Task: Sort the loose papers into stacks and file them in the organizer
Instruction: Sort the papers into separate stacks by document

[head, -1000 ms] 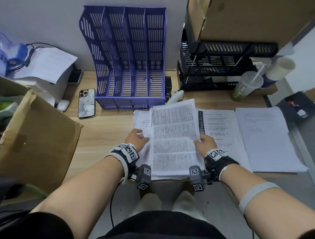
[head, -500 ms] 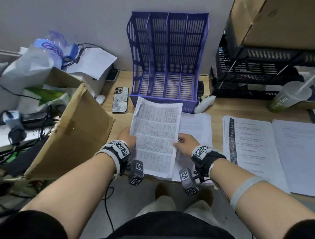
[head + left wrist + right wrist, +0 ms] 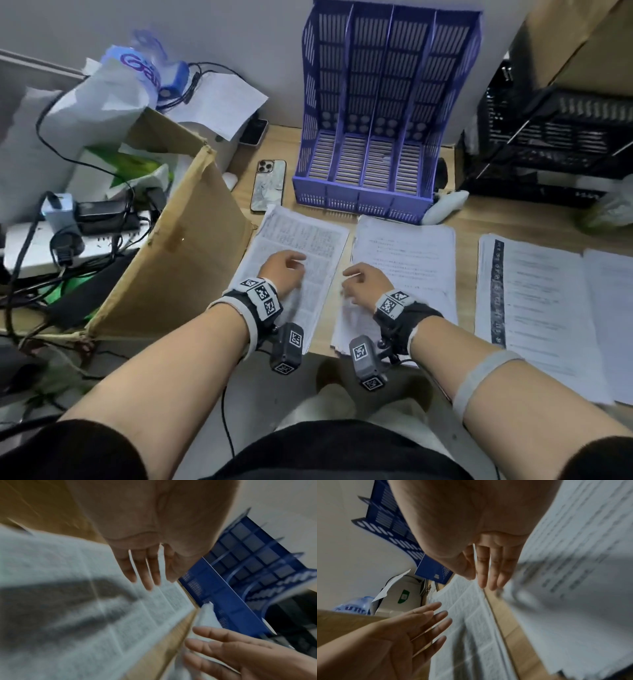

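A densely printed sheet (image 3: 301, 246) lies flat on the desk beside the cardboard box, in front of the purple four-slot organizer (image 3: 380, 113). My left hand (image 3: 286, 270) hovers over it with straight fingers and holds nothing; the left wrist view shows the fingers (image 3: 145, 572) just above the printed sheet (image 3: 68, 601). My right hand (image 3: 363, 284) is open above the left edge of a second paper stack (image 3: 407, 267). Two more stacks (image 3: 548, 308) lie to the right. The organizer's slots are empty.
A tilted cardboard box (image 3: 178, 246) stands against the left of the printed sheet. A phone (image 3: 268, 185) lies left of the organizer. Cables and a power strip (image 3: 68, 240) crowd the far left. A black crate (image 3: 555, 147) is at the back right.
Both hands carried the printed sheet left off the stack, laid it flat beside the box and let go. The head view swung left.
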A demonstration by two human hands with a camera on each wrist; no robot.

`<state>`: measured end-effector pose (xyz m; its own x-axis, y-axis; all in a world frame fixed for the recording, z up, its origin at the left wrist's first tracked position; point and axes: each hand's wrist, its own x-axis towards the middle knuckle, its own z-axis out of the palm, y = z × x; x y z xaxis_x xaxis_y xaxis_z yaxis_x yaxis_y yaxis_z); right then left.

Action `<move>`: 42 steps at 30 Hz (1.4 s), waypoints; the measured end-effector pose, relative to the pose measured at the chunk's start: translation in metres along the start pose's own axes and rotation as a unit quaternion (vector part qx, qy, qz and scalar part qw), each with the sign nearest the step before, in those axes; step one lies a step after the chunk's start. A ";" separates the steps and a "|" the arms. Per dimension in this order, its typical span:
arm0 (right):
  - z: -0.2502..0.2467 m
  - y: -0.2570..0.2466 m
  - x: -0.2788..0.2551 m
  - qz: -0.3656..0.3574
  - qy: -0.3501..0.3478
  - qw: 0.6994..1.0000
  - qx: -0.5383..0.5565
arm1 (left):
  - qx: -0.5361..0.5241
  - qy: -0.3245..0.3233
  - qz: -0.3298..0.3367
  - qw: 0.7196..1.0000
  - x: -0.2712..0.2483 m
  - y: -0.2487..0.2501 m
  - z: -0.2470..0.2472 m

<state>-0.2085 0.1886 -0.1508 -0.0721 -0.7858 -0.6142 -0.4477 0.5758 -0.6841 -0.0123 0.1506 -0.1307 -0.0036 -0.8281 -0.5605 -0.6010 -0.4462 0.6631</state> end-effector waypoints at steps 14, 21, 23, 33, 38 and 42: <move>-0.112 0.114 -0.040 0.115 0.221 0.965 -0.075 | 0.161 -0.064 0.025 0.985 0.013 0.048 0.102; -0.124 0.126 -0.044 0.077 0.250 0.963 -0.067 | 0.168 -0.060 0.013 0.984 0.010 0.053 0.112; -0.129 0.130 -0.045 0.090 0.276 0.956 -0.048 | 0.168 -0.047 0.010 0.985 0.007 0.057 0.115; -0.175 0.144 -0.069 0.041 0.264 0.961 0.075 | 0.038 -0.113 -0.014 0.993 -0.010 0.097 0.154; -0.214 0.166 -0.099 0.068 0.253 0.951 0.162 | -0.080 -0.214 -0.016 0.973 -0.026 0.129 0.205; -0.252 0.201 -0.129 0.146 0.188 0.968 0.080 | -0.103 -0.230 0.012 0.968 -0.037 0.163 0.260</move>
<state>-0.5139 0.3485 -0.1094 -0.5069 -0.5934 -0.6253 -0.2179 0.7900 -0.5731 -0.3177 0.1970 -0.1309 -0.3998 -0.6211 -0.6740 -0.4241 -0.5265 0.7368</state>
